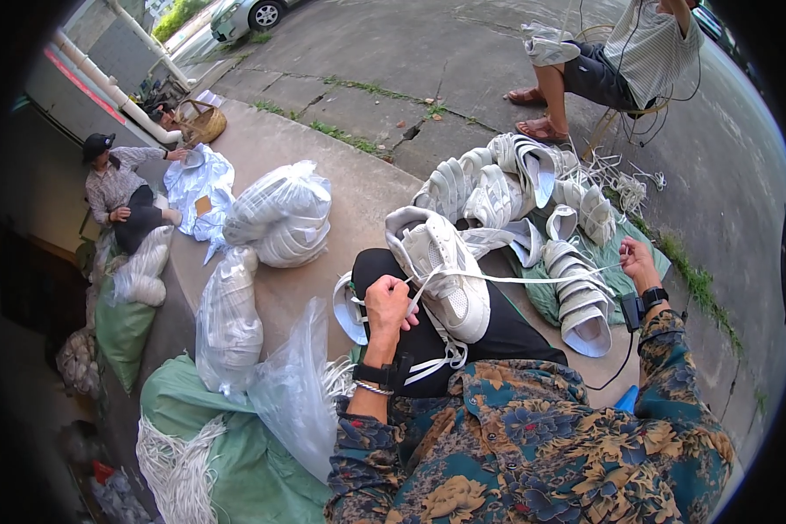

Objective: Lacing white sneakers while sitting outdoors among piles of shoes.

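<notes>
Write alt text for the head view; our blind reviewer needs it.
A person's left hand grips a white lace at a white lace-up sneaker resting on their black-trousered lap, while the right hand pulls the white shoelace taut. More white shoes are piled ahead on the concrete ground.

So the sneaker [441,271] sits on the knee [463,336], just right of the left hand [388,306] fingers. A lace [533,278] runs from there across to the right hand [637,262]. The shoe pile [533,192] lies beyond both hands, and the bags [271,218] sit off left.
</notes>
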Demonstrator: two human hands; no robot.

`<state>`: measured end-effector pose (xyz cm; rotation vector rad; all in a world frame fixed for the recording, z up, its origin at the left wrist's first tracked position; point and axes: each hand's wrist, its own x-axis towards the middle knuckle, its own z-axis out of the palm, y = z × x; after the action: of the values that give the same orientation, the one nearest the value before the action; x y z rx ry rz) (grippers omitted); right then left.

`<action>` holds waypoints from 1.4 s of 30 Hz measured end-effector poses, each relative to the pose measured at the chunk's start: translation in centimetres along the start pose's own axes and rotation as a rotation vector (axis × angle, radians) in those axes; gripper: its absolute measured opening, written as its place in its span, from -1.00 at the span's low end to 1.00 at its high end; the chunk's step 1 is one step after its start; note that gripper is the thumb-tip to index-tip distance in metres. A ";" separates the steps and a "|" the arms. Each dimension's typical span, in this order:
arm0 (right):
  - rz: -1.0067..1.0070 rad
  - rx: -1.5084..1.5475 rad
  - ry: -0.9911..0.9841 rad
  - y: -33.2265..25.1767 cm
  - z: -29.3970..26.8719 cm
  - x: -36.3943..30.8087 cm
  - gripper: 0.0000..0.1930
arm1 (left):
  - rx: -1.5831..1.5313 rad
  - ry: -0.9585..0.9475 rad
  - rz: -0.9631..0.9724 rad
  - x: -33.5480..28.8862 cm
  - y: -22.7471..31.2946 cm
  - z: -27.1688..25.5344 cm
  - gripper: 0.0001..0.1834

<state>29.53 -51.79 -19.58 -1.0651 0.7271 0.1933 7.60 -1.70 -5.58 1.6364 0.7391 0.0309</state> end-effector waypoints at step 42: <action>-1.460 -1.322 -1.265 13.0 33.4 -23.7 -0.87 | 1.038 0.107 1.102 1.5 1.8 -2.1 -0.86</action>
<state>20.44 -12.55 -4.83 -2.0353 -1.6021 0.0029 8.74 0.80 -4.07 2.8781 -0.2556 0.6056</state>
